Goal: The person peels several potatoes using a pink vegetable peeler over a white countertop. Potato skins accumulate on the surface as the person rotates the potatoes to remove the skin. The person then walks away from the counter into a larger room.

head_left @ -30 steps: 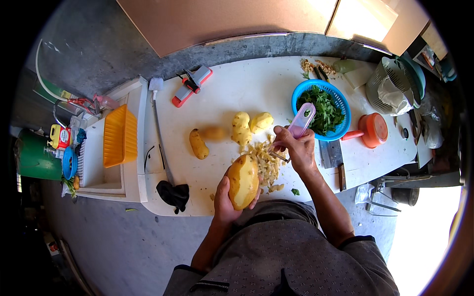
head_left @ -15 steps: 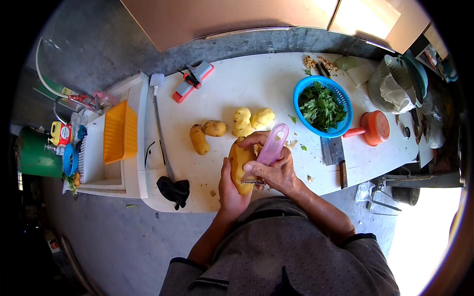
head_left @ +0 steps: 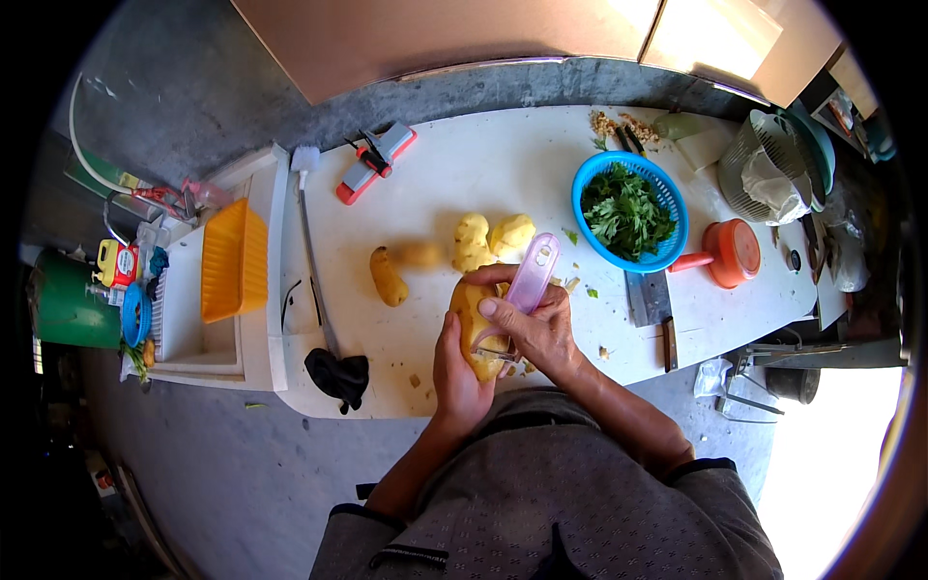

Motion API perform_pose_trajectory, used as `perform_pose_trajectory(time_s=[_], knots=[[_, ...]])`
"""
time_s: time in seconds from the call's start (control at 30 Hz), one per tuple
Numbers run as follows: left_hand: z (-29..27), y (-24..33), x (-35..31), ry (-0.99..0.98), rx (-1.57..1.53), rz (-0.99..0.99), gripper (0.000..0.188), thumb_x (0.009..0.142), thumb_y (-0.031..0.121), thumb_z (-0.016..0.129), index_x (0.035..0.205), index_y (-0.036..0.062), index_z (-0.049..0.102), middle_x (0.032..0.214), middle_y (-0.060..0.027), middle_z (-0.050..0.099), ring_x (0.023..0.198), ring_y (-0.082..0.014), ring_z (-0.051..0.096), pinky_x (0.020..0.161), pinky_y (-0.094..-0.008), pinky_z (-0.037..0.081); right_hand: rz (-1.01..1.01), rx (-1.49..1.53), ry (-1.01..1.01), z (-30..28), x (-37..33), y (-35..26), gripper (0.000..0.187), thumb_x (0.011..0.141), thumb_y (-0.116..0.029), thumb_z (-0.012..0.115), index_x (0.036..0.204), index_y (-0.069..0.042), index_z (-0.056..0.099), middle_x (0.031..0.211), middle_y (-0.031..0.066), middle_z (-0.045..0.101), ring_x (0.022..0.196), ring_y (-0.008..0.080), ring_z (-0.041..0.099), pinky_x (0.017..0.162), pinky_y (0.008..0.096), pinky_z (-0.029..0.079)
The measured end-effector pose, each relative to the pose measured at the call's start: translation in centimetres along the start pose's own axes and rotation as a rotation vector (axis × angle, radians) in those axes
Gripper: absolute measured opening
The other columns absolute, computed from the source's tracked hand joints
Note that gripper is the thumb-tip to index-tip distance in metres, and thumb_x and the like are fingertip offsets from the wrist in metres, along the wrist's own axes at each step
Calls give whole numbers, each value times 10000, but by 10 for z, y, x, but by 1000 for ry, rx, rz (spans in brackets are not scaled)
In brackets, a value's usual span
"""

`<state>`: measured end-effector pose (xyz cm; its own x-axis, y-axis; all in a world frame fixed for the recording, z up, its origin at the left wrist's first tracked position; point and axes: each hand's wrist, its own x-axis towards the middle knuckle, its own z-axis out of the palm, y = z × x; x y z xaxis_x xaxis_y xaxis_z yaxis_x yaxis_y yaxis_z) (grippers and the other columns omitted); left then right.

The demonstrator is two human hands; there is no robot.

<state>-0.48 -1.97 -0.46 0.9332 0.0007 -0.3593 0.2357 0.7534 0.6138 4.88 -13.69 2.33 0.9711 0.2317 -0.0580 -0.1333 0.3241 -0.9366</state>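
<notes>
My left hand (head_left: 460, 375) is closed around the lower left side of a large yellow potato (head_left: 472, 309), held above the table's front edge. In my right hand (head_left: 543, 333) is a pink-purple peeler (head_left: 535, 274), its handle slanting up and its blade end against the potato's lower part. My right thumb rests on the potato's face. Beyond my hands lie two pale peeled potatoes, one knobbly (head_left: 472, 242) and one rounder (head_left: 512, 235). To their left are an unpeeled potato (head_left: 389, 277) and another (head_left: 420, 254) that looks smeared. Scraps of peel (head_left: 572, 285) lie near my right hand.
On the white table (head_left: 541, 145), a blue basket of leafy greens (head_left: 630, 208), a cleaver (head_left: 657, 309) and a red-orange dipper (head_left: 733, 253) are to the right. A grey-and-red sharpener (head_left: 377, 162) lies far left, beside a sink (head_left: 193, 338) with an orange basket (head_left: 235, 259).
The peeler has tilted slightly and its blade end has shifted left over the potato, with my right thumb higher. One unpeeled potato on the table has turned blurry.
</notes>
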Motion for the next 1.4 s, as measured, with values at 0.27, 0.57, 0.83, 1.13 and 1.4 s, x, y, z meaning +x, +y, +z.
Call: perform_pose_trajectory(time_s=[0.27,0.57,0.83,1.13,1.4], knots=[[11,7,-16,21,23,-92,537,1074,538,302,1265,89,527,994,-111,655,673,-200,565,541,-321,421,39,-34,54,-18,20,-16,271,936,-180,746,956,89,721,882,136,734,783,177,704,708,321,618],[4,6,-19,-121,88,-85,587,1060,540,298,1273,38,517,995,-130,638,697,-213,576,571,-324,442,15,-14,84,-18,23,-24,292,908,-227,792,848,56,747,750,90,732,682,113,671,634,270,551],[9,1,-30,-176,187,-60,670,1029,569,339,1389,15,451,1046,-171,627,729,-232,586,602,-347,470,12,-116,157,-26,34,-30,357,932,-266,755,699,-20,645,630,78,680,509,117,625,493,249,478],[-1,5,-16,-174,251,26,696,1018,607,346,1384,25,455,1053,-153,632,701,-212,574,562,-320,446,-83,-24,221,-38,28,-27,285,916,-226,766,783,16,697,678,78,694,580,123,648,546,247,499],[-15,4,-9,-186,320,190,632,1054,452,371,1477,-18,380,1356,-153,544,1221,-247,572,1028,-377,463,45,-334,-103,-36,7,-51,171,816,-82,825,896,29,722,781,50,711,706,92,645,664,252,528]])
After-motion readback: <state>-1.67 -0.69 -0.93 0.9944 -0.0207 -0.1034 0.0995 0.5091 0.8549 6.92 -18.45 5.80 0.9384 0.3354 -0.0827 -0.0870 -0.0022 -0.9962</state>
